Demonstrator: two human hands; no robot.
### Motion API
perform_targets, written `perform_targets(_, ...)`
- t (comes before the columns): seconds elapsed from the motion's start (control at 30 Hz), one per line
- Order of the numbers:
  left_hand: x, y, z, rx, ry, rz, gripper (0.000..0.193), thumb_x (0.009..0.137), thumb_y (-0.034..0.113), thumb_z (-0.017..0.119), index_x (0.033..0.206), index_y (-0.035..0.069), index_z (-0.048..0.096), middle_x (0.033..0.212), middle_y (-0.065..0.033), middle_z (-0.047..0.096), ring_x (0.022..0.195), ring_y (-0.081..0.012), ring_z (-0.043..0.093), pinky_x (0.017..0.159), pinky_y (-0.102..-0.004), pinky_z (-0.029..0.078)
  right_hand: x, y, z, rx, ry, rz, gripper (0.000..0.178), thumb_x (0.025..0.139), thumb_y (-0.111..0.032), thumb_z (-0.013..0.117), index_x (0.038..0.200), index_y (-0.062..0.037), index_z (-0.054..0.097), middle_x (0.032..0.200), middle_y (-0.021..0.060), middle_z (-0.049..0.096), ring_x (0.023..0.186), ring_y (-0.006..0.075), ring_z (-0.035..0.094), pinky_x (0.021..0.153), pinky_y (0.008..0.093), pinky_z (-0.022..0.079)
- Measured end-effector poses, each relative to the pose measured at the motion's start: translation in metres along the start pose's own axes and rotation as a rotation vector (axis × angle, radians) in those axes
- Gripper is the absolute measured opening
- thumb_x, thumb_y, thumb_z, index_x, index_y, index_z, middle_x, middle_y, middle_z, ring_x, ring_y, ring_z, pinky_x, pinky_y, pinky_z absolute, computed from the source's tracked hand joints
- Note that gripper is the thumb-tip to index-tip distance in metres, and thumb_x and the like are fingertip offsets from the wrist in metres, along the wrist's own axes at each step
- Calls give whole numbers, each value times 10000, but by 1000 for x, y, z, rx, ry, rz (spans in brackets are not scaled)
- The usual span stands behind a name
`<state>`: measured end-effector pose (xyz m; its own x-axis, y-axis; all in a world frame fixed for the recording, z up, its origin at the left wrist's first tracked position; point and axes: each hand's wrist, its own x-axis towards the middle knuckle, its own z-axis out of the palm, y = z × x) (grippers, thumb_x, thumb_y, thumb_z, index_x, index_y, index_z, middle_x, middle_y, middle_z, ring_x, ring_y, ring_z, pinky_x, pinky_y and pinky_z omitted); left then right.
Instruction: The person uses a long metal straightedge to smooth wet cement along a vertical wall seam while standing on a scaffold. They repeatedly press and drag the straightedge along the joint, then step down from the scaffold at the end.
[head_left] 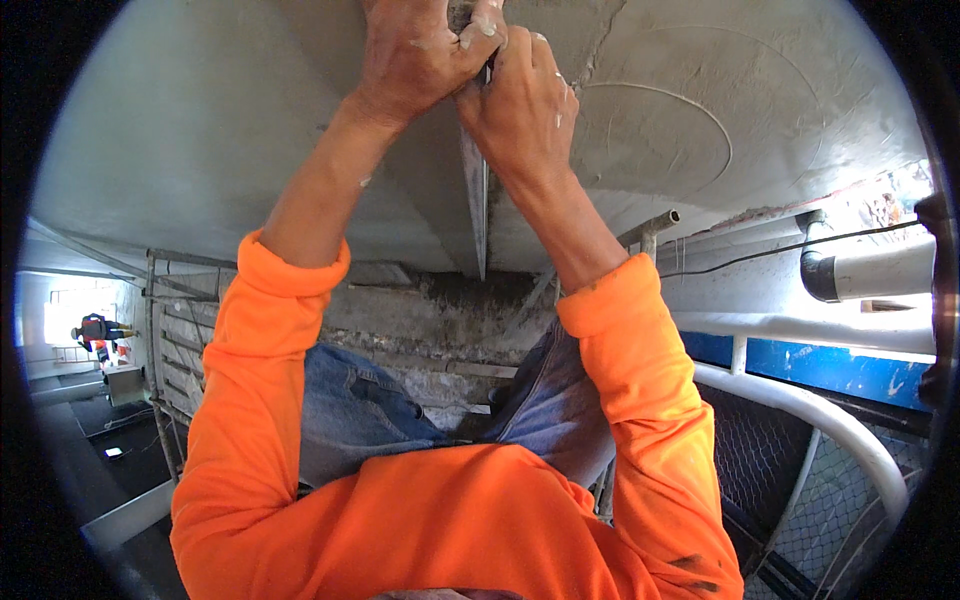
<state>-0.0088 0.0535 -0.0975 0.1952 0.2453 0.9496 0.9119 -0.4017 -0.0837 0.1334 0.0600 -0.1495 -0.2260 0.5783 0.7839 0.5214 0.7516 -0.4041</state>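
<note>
Both my arms, in orange sleeves rolled at the forearms, reach up to a grey plastered surface (250,130). My left hand (412,55) is closed at the top edge, white daubs on its fingers; what its fingertips pinch is mostly hidden. Just below and to the right, my right hand (528,105) is closed and touches the left. A long, narrow metal strip (478,200) runs down from between the hands, its upper end covered by them. The right hand's curled fingers and thumb lie around that end.
Curved trowel-like marks and a crack show in the plaster at right. A white curved railing (840,415) with wire mesh stands lower right, below a white pipe (880,272) with a black elbow. Scaffold bars (152,350) rise at left. A person (98,332) is far off left.
</note>
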Motion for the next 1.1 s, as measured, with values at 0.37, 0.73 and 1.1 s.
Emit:
perform_targets(0.37, 1, -7, 6, 18, 52, 60, 885, 879, 129, 661, 1661, 4, 266, 1722, -203, 293, 1615, -416, 201, 1261, -645, 31, 1, 2, -1, -16, 26, -31, 359, 812, -222, 815, 998, -44, 565, 904, 151, 632, 794, 397, 675, 675, 493, 548)
perform_targets(0.73, 14, -7, 6, 16, 42, 80, 866, 908, 154, 652, 1665, 11, 257, 1724, -214, 284, 1611, -407, 218, 1267, -627, 49, 6, 3, -2, -8, 53, -82, 397, 810, -261, 830, 1000, -51, 551, 941, 157, 616, 783, 382, 687, 640, 471, 565)
perform_targets(1.1, 9, -17, -20, 239, -132, -10, 1068, 965, 672, 609, 1663, -11, 178, 1714, -298, 211, 1602, -462, 188, 1225, -718, -30, 14, -6, -12, 12, -7, 20, 391, 841, -294, 834, 1010, -53, 576, 936, 158, 613, 760, 357, 684, 623, 451, 552)
